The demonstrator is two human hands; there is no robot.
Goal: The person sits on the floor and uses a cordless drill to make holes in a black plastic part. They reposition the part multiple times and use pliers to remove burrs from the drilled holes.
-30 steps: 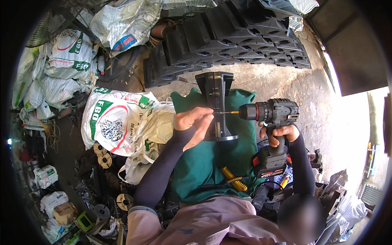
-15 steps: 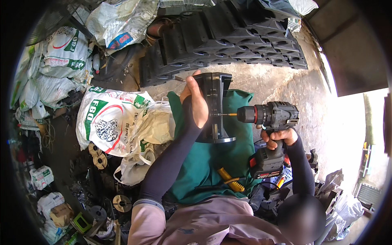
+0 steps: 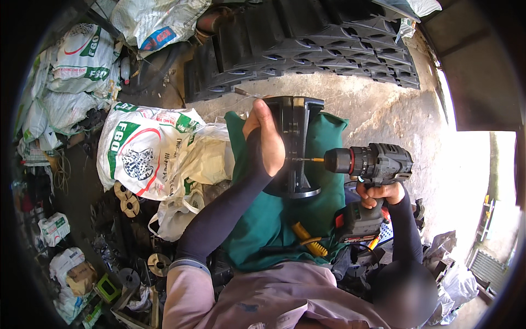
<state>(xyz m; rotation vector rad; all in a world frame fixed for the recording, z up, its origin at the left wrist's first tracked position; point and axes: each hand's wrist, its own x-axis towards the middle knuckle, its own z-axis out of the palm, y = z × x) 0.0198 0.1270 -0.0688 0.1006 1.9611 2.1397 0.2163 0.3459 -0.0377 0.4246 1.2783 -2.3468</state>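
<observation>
Left hand (image 3: 267, 137) shifted from bit (image 3: 316, 159) to black part (image 3: 299, 131), likely bracing it; fingers partly hidden, grip unclear. Right hand (image 3: 385, 193) wrapped round drill (image 3: 378, 163) handle.

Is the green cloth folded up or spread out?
Spread out, with some creases. The green cloth reaches from the person's shirt to both sides of the black part; a yellow tool lies on it.
</observation>
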